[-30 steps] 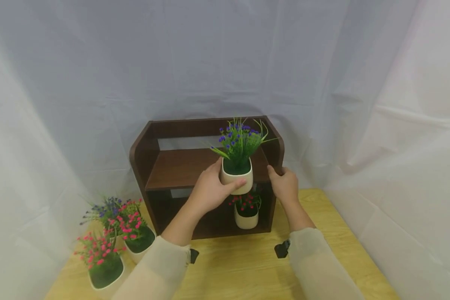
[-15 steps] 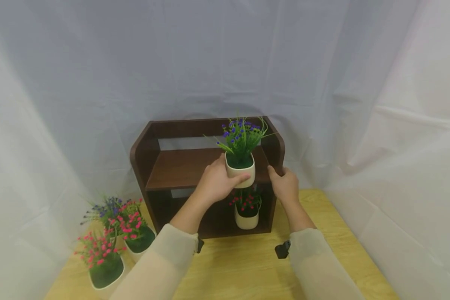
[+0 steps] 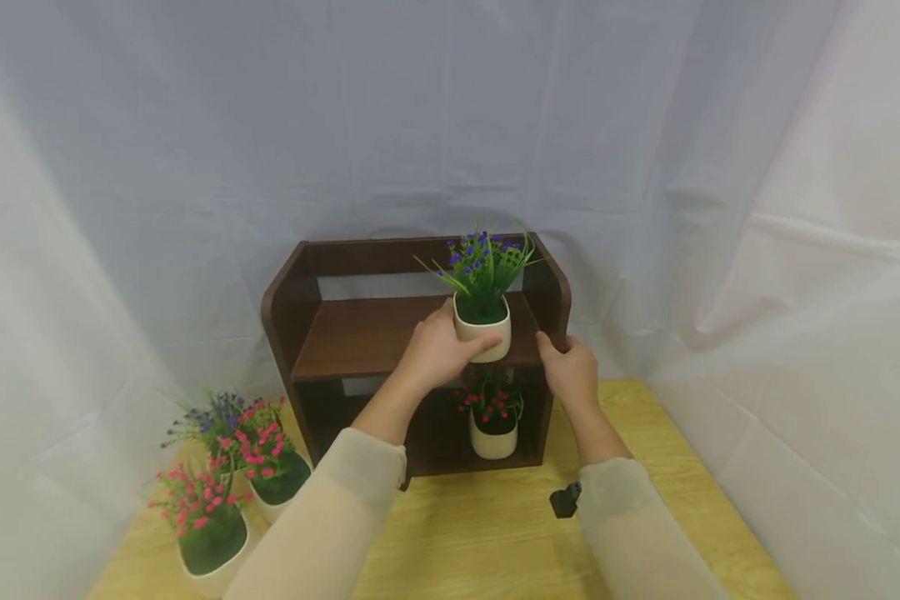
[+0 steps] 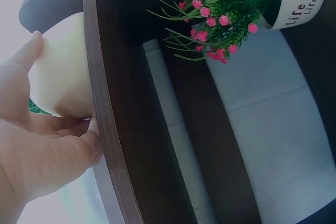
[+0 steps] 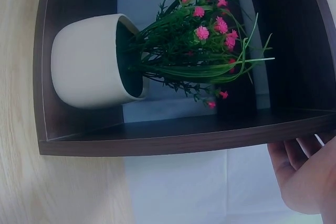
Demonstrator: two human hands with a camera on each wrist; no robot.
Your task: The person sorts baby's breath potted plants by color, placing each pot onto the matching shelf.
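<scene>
My left hand [image 3: 437, 348] grips a white pot [image 3: 486, 337] of purple artificial flowers, thumb across its front. The potted plant is upright at the right of the upper shelf [image 3: 360, 333] of a dark brown two-tier rack. In the left wrist view the pot [image 4: 63, 72] is beside the shelf board's edge; whether its base touches the board is hard to tell. My right hand [image 3: 572, 371] holds the rack's right side panel [image 3: 551, 287], thumb at its front edge. Below, a pink-flowered potted plant [image 3: 493, 437] stands at the right of the lower compartment.
On the wooden table [image 3: 450, 542], left of the rack, stand two pink-flowered pots [image 3: 213, 546] [image 3: 281, 483] and a purple-flowered plant [image 3: 213, 421] behind them. White sheeting [image 3: 435, 125] hangs behind and at both sides.
My left hand has carried the purple-flowered pot up in the view, slightly right and deeper over the upper shelf. My right hand stays on the side panel.
</scene>
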